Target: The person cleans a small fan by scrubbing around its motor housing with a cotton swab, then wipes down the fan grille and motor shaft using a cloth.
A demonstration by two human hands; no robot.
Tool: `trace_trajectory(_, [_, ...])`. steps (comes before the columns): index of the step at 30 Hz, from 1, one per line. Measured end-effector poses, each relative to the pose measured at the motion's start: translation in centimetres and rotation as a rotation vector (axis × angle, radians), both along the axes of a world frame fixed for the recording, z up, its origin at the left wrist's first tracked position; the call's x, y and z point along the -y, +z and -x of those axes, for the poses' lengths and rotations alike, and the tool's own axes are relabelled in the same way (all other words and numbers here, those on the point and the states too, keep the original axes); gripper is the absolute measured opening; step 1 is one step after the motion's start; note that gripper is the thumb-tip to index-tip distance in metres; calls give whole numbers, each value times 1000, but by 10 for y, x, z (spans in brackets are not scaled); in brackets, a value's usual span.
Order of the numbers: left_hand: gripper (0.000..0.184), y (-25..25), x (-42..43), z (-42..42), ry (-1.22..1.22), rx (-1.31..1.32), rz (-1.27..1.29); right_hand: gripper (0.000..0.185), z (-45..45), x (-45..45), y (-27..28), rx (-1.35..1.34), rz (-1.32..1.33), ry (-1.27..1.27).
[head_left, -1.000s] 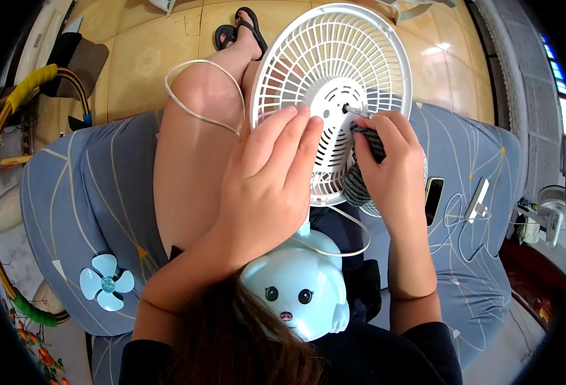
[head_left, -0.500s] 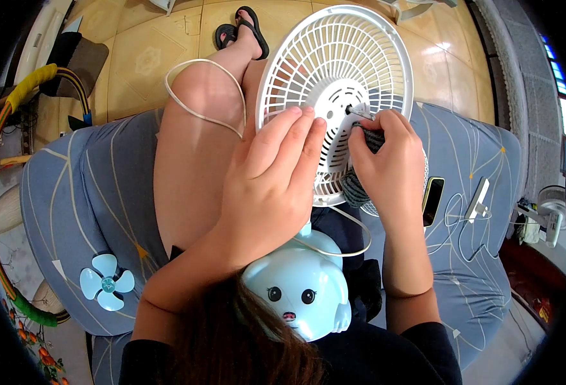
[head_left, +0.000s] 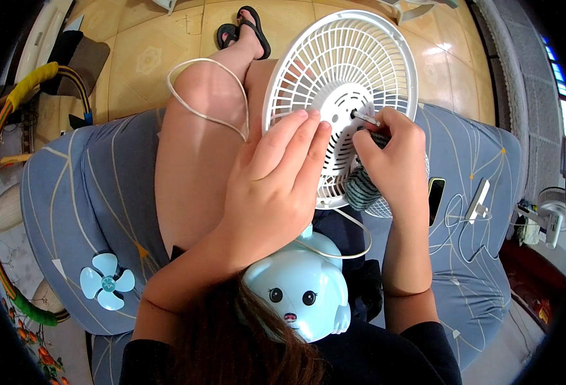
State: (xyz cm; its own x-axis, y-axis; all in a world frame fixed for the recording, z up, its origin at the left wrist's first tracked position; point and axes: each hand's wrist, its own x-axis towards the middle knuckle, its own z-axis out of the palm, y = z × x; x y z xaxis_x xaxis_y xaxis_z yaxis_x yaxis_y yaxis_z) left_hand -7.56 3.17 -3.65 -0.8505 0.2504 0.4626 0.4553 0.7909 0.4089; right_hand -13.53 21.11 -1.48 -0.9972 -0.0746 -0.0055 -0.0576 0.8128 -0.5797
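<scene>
A white fan guard (head_left: 340,54) stands tilted above my lap, its round hub facing me. My left hand (head_left: 273,167) lies over the guard's left side with fingers stretched along it; the thumb is mostly hidden, and the hand steadies the guard. With thumb and fingers pinched, my right hand (head_left: 395,160) holds a thin silvery stick (head_left: 367,119), its dark end at the hub's centre. A dark striped cloth (head_left: 362,187) hangs under that hand, bunched against the guard. Below the hands is a light-blue animal-shaped fan base (head_left: 302,298) with eyes and a nose.
Light-blue fan blades (head_left: 107,282) lie on the grey patterned seat (head_left: 58,212) at left. To the right are a phone (head_left: 435,201) and a white power strip (head_left: 478,200) with cords. A white cord (head_left: 199,115) loops over my leg. Another white fan (head_left: 552,215) stands far right.
The fan guard has shifted slightly right and down, with my left hand moving along. My right hand has drawn a little away from the hub, so more of the stick shows.
</scene>
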Motion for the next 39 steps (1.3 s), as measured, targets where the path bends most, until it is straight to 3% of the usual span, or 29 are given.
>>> trace_trajectory(11, [36,1,2,1,-8,-5,-18,15,8,-12,5,171,187,1])
trace_trajectory(15, [35,-1,5,1,10,-10,-29,9,11,-28,4,346,374,64])
trace_trajectory(17, [34,-1,5,3,19,-11,-33,8,7,-30,7,302,494,13])
trace_trajectory(19, [49,-3,7,1,3,42,-84,8,4,-30,6,232,564,-29])
trace_trajectory(20, [57,-3,7,0,-7,69,-108,9,3,-29,5,207,564,-34])
trace_trajectory(23, [32,0,6,4,33,-21,-38,10,0,-21,3,149,569,-63])
trace_trajectory(27, [34,-2,7,3,27,-18,-30,9,-3,-15,-2,49,290,65])
trace_trajectory(32, [36,1,7,2,15,6,-25,9,-4,-18,6,130,253,95])
trace_trajectory(35, [57,-5,10,-1,-4,66,-103,9,-5,-20,6,150,340,75])
trace_trajectory(38, [35,0,9,3,23,1,-45,9,-6,-15,0,36,306,68])
trace_trajectory(39, [35,0,9,3,25,1,-43,9,-7,-14,-2,29,287,91])
